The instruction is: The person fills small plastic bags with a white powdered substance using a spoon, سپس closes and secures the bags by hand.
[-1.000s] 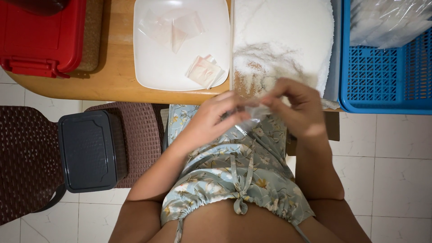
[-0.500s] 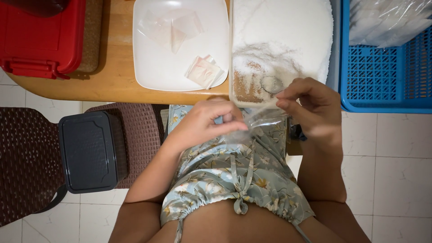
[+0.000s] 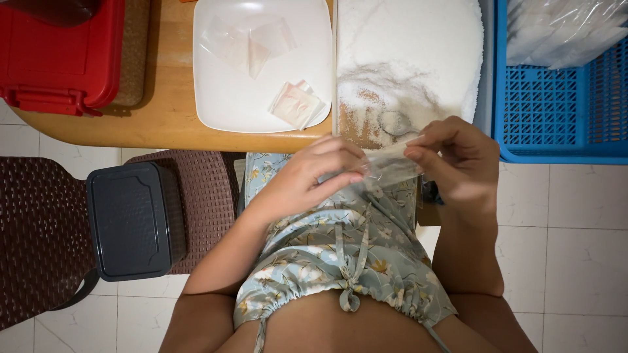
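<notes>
Clear plastic, thin and hard to read against the floral dress behind it, is what both hands hold: a small transparent bag (image 3: 391, 167) stretched between them just near of the desk (image 3: 163, 117) edge. The left hand (image 3: 314, 180) has its grip closed on the bag's left end, fingertips pinched together; the right hand (image 3: 454, 163) pinches the right end, thumb and forefinger shut on the top edge. Whether the bag holds anything cannot be made out, since its lower part blends into the cloth.

Beyond the hands, on the desk, a large tray of white grains (image 3: 409, 59) has a scooped-out patch showing brown at its near edge, and a metal spoon (image 3: 396, 123) lies there, half buried and partly hidden by the right fingers. Left of it a white square plate (image 3: 229, 104) carries a few small clear bags and a folded pinkish packet (image 3: 296, 104), their contents too faint to tell. A red box (image 3: 59, 52) is cut off at the far left corner. A blue slotted basket (image 3: 556, 111) at the right, cut off by the frame, holds plastic wrapping. A black lidded container (image 3: 134, 219) rests on a brown woven seat at near left.
</notes>
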